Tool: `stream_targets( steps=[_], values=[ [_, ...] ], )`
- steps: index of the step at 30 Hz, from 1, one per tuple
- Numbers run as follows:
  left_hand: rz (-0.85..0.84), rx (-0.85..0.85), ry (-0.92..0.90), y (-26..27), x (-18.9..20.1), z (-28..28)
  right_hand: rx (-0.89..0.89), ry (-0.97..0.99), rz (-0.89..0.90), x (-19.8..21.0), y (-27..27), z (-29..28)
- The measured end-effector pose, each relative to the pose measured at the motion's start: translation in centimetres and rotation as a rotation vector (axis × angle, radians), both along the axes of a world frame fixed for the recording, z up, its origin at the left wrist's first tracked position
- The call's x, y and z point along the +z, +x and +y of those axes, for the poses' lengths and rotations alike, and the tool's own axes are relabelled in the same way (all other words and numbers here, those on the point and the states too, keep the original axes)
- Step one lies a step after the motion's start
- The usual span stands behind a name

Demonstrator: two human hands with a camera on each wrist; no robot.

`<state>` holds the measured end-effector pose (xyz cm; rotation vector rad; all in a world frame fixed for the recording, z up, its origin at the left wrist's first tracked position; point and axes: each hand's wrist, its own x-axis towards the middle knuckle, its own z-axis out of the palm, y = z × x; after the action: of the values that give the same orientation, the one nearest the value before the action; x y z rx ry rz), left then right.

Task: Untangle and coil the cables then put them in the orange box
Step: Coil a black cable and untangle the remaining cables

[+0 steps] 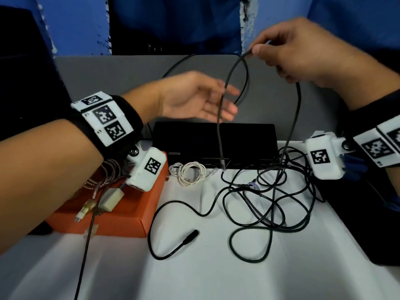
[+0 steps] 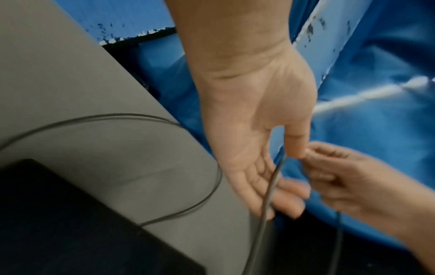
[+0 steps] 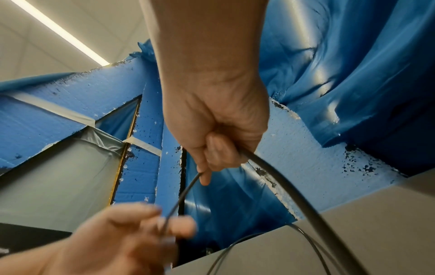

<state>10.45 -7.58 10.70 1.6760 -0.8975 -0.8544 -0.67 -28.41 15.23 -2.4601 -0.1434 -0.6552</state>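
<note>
My right hand (image 1: 258, 50) is raised at the back right and grips a black cable (image 1: 220, 118) that arches out of its fist. One strand hangs down to the table; the other drops into a tangle of black cables (image 1: 270, 204) on the white table. My left hand (image 1: 218, 102) is open, palm toward the hanging strand, its straight fingers touching it. The right wrist view shows the right hand (image 3: 212, 160) curled round the cable (image 3: 294, 189). In the left wrist view the strand (image 2: 270, 186) crosses the left hand's fingers (image 2: 289, 191). The orange box (image 1: 129, 219) lies at the left.
Inside the orange box are a coiled brown braided cable (image 1: 104, 174) and a white adapter (image 1: 110, 199). A coiled white cable (image 1: 190, 173) lies beside the box. A flat black case (image 1: 214, 144) stands behind it. A loose black plug end (image 1: 190, 236) rests near the front.
</note>
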Motion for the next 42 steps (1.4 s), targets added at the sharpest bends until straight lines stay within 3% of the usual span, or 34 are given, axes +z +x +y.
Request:
stream_targets(
  steps=[3,7,10,12,14,18,20,22,25,30,35,40,42],
  values=[
    [-0.145,0.087,-0.184,-1.1,2.8,0.1,-0.001,-0.044,0.039,0.1,0.0,-0.8],
    [-0.353,0.234,-0.333,1.0,6.7,3.3,-0.099,-0.138,0.383,-1.7,0.9,-4.6],
    [-0.333,0.377,-0.603,4.0,8.3,6.7,-0.073,0.027,0.451,-4.9,1.9,-8.1],
    [-0.36,0.392,-0.659,6.3,8.3,9.4,-0.096,0.059,0.449,-6.9,2.5,-9.9],
    [-0.36,0.465,-0.65,8.3,7.6,10.8,-0.099,0.068,0.498,-8.4,2.6,-10.9],
    [-0.189,0.535,-0.89,6.2,7.9,9.5,-0.152,-0.029,0.446,-8.8,2.8,-11.5],
    [-0.234,0.519,-0.777,4.4,7.8,7.8,-0.208,0.001,0.328,-7.6,2.8,-10.8],
    [-0.34,0.5,-0.5,2.3,7.3,5.9,-0.217,-0.005,0.208,-5.8,2.7,-9.4],
    [-0.494,0.45,-0.271,-0.5,6.3,2.0,-0.19,-0.195,0.082,-3.4,1.9,-6.0],
    [-0.704,0.273,0.018,-3.3,4.9,-3.9,-0.037,-0.454,0.127,-1.5,1.2,-0.9],
    [-0.845,0.225,0.313,-3.6,5.2,-5.1,-0.087,-0.392,0.112,-2.2,0.7,-0.5],
    [-0.955,0.251,0.285,-3.1,5.7,-4.6,-0.101,-0.194,0.154,-3.5,0.8,-1.5],
    [-1.106,0.363,0.168,-2.0,6.0,-4.2,-0.022,-0.274,0.382,-4.6,0.9,-2.6]
  ],
)
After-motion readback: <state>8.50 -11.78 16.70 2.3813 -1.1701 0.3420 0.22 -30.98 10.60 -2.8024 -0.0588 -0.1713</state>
